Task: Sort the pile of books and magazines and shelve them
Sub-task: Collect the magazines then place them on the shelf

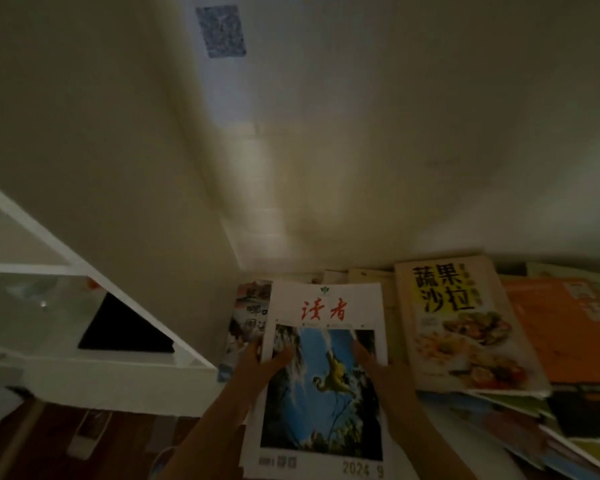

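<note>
A white magazine point(324, 372) with red characters and a blue bird picture lies in front of me, held by both hands. My left hand point(260, 362) grips its left edge, thumb on the cover. My right hand point(374, 367) holds the right side with the thumb laid on the picture. To its right a cookbook point(465, 327) with a yellow title and food photos tops a pile of books and magazines point(568, 427). Another magazine point(245, 323) peeks out on the left beneath the held one.
A white shelf unit point(94, 362) with a dark opening stands at the left. An orange book point(568, 327) lies at the far right. A pale wall fills the upper view, with a blurred patch point(220, 31). Dark floor shows at the lower left.
</note>
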Available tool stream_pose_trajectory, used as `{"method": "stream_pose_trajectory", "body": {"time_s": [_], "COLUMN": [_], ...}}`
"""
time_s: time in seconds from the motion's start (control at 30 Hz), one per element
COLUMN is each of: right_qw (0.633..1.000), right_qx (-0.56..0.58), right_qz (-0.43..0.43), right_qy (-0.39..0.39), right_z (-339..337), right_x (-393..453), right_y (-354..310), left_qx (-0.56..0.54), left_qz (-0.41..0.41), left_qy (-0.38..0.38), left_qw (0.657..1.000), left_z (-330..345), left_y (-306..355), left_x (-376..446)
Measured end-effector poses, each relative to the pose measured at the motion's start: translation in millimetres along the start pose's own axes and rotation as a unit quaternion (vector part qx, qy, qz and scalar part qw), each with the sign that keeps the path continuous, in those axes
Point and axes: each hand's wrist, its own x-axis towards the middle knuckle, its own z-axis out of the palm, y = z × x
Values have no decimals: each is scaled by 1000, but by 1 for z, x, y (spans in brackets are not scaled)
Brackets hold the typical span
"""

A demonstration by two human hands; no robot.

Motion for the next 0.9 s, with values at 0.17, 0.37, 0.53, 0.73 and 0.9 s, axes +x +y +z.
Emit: {"method": "stream_pose_trajectory", "body": {"time_s": [0.17, 0.37, 0.53, 0.73, 0.9], "right_qw": [999, 969, 974, 974, 965], "right_qx": [5, -43, -46, -60, -60], "right_qz": [-36, -243, -221, -220, -252], "right_qy": [16, 14, -18, -13, 30], "right_z": [33, 29, 27, 41, 36], "right_x": [1, -3, 5, 18, -8], "right_y": [9, -14, 1, 2, -15], "left_qx": [39, 7, 62, 40, -3], "left_qz": [25, 172, 180, 144, 158], "left_qy": [-10, -11, -53, -31, 22], "left_qw": [999, 985, 980, 988, 987], "left_z": [-24, -28, -31, -26, -27], "left_y": [-4, 29, 18, 20, 35], "left_x": [24, 20, 34, 39, 11]}}
